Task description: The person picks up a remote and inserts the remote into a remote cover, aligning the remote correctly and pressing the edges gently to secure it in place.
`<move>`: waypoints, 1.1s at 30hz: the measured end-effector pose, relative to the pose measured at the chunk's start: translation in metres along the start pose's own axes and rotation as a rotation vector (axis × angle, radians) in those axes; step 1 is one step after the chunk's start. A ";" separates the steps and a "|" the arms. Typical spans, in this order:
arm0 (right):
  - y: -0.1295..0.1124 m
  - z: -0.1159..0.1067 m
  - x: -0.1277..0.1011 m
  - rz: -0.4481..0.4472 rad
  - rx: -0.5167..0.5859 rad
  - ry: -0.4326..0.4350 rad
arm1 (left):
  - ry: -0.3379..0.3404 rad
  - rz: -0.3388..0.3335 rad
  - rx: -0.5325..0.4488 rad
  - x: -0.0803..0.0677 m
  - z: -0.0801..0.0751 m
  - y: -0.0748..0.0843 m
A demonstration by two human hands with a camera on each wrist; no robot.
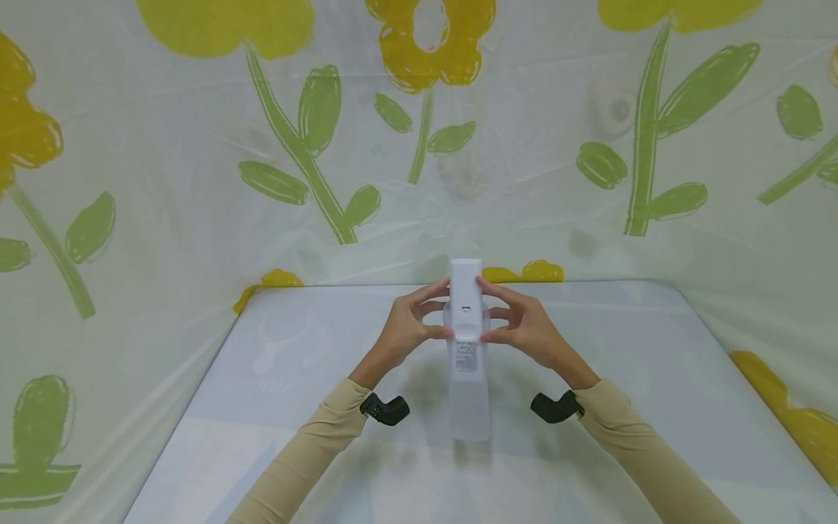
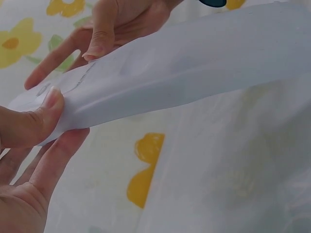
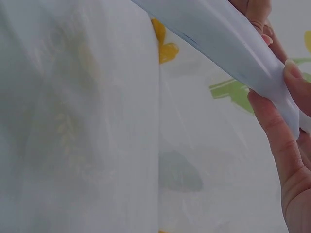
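A long white plastic device is held up over the table, its length pointing away from me. A small port and a block of fine print show on the face toward the head camera. Behind its upper part, a rounded translucent edge sticks out on both sides. My left hand pinches the upper part from the left, thumb below and fingers above. From the right, my right hand pinches it the same way. In the left wrist view, the smooth side of the device stretches past both hands.
A pale table lies beneath the hands. A white curtain with yellow flowers and green leaves hangs behind and on both sides. Black curved wrist mounts stick out inward from the beige sleeves.
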State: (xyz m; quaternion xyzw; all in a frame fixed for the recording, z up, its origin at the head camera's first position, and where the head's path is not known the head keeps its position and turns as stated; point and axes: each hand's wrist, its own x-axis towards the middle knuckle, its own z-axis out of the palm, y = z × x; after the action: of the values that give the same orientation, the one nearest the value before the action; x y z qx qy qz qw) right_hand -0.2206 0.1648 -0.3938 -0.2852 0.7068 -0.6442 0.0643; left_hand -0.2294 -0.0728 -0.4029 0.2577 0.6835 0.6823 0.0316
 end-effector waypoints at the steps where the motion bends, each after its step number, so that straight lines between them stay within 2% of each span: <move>1: 0.000 0.000 0.000 0.000 0.002 -0.001 | 0.002 -0.002 0.002 0.000 0.000 0.000; 33: 0.003 0.004 0.002 0.001 -0.034 0.041 | 0.040 -0.019 0.002 -0.002 -0.003 -0.003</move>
State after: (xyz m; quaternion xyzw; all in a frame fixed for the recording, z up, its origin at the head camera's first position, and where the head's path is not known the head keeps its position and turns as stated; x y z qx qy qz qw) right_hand -0.2211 0.1600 -0.3970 -0.2725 0.7192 -0.6376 0.0453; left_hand -0.2297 -0.0764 -0.4059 0.2377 0.6869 0.6864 0.0241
